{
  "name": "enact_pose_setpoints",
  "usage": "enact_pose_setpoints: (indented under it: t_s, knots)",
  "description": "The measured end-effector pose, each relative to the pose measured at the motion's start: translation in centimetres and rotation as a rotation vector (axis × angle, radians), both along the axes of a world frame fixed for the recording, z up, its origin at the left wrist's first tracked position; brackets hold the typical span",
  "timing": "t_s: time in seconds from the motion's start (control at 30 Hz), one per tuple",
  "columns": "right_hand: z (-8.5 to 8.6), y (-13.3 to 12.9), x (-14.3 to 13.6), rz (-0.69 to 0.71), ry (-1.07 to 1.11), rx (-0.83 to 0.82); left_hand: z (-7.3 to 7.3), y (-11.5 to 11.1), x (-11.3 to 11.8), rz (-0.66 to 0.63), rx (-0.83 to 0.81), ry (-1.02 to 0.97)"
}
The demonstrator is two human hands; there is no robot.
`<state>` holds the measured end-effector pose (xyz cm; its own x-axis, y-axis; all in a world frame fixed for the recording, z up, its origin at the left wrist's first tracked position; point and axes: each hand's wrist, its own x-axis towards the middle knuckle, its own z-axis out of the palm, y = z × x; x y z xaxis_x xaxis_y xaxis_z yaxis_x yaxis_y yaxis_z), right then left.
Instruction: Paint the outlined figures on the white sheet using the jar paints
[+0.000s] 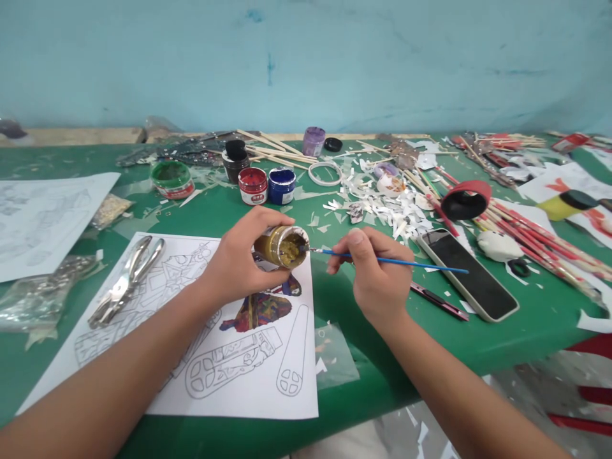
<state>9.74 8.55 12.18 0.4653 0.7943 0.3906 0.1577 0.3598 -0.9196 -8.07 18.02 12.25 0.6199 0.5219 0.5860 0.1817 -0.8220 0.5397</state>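
My left hand (246, 252) is wrapped round a jar of mustard-gold paint (283, 247), tilted so its mouth faces right. Between the thumb and fingers of my right hand (375, 271) is a thin blue paintbrush (406, 261); its tip is at the jar's mouth. Below both lies a white sheet (229, 401) with line drawings, one of them a painted shape (262, 312) in dark red, blue and gold. A metal hole punch (125, 280) rests on the sheet's left part.
Open jars of green paint (171, 178), red paint (253, 185) and blue paint (282, 185) stand behind my left hand. White paper scraps (392, 207), a phone (468, 274) and a cutter knife (440, 301) lie to the right. Another printed sheet (48, 217) is at left.
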Motion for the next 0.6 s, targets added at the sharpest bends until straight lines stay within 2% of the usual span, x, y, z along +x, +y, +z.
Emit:
enact_pose_setpoints:
  t_s: [0.3,0.4,0.53,0.6]
  knots:
    - [-0.3,0.3,0.7,0.012,0.195,-0.040,0.0,-0.1,-0.1,0.025,-0.009,-0.001]
    - [-0.5,0.3,0.6,0.011,0.183,-0.067,-0.3,0.2,0.1,0.103,-0.057,-0.039]
    - [-1.0,0.5,0.0,0.093,0.131,-0.241,-1.1,1.0,0.2,0.256,-0.141,-0.168]
    - [-1.2,0.5,-0.2,0.134,0.081,-0.306,-1.4,1.4,0.3,0.290,-0.174,-0.247]
